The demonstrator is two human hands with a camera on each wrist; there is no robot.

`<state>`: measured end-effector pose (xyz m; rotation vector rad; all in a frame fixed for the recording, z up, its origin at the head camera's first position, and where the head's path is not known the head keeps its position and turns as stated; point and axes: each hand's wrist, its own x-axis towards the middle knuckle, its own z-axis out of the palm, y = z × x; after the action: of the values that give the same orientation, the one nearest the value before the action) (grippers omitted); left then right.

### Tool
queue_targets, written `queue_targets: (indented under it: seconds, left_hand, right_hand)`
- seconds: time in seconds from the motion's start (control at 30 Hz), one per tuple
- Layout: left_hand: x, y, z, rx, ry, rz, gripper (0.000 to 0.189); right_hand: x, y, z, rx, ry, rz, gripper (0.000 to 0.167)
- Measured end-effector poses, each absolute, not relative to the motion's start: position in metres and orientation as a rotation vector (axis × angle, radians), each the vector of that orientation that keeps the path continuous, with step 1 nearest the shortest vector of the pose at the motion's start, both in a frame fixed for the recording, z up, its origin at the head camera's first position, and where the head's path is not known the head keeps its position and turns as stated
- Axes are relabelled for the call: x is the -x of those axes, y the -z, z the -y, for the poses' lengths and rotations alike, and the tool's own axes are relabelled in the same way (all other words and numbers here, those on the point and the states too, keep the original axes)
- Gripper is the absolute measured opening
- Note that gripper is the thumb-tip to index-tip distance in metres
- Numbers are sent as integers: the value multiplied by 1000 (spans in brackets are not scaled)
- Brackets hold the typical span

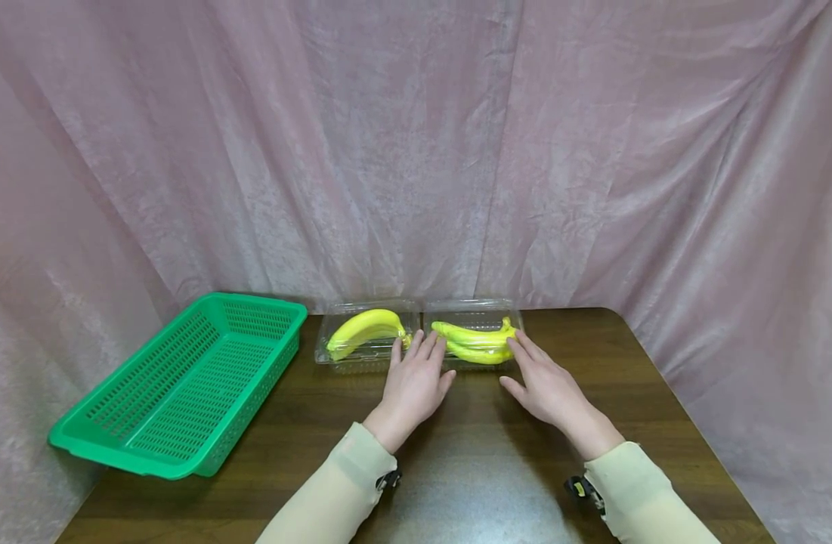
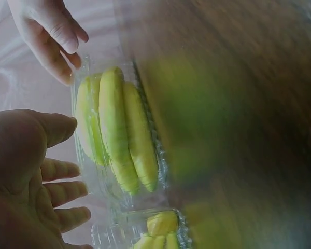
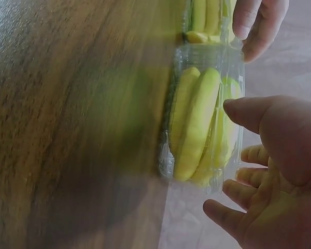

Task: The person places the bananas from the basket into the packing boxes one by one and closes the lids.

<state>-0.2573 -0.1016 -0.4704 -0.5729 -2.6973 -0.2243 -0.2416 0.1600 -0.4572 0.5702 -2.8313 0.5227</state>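
Note:
Two clear plastic clamshell boxes sit side by side at the table's far edge. Yellow-green bananas (image 1: 364,329) lie in the left box (image 1: 325,352), and another bunch of bananas (image 1: 480,351) fills the right box (image 1: 470,304). My left hand (image 1: 414,385) has its fingers extended over the front, near the gap between the boxes. At the right box's right end is my right hand (image 1: 548,385), thumb apart from the straight fingers. Both wrist views show the bananas (image 2: 114,124) behind clear plastic, with fingertips (image 3: 233,106) close to the box and neither hand curled round it.
A green perforated plastic basket (image 1: 245,381) stands on the left side of the brown wooden table (image 1: 470,468). Pink velvet curtains (image 1: 416,151) hang behind the table and down both sides.

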Motion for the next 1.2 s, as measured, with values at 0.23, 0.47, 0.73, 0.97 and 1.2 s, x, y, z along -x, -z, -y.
queue_targets:
  seconds: [0.23, 0.47, 0.73, 0.97, 1.2]
  left_hand:
    - [257, 470, 104, 577, 223, 2665, 60]
    - [254, 469, 107, 563, 217, 2702, 61]
    - [251, 467, 110, 547, 226, 2732, 60]
    - [255, 467, 110, 538, 239, 2723, 60]
    - [257, 469, 108, 531, 242, 2744, 61]
  right_hand:
    - [242, 457, -158, -564, -527, 2834, 73]
    - [237, 456, -153, -565, -533, 2850, 73]
    - [235, 456, -152, -568, -523, 2876, 73]
    - [240, 456, -153, -587, -525, 2864, 71]
    - [240, 458, -153, -588, -524, 2852, 72]
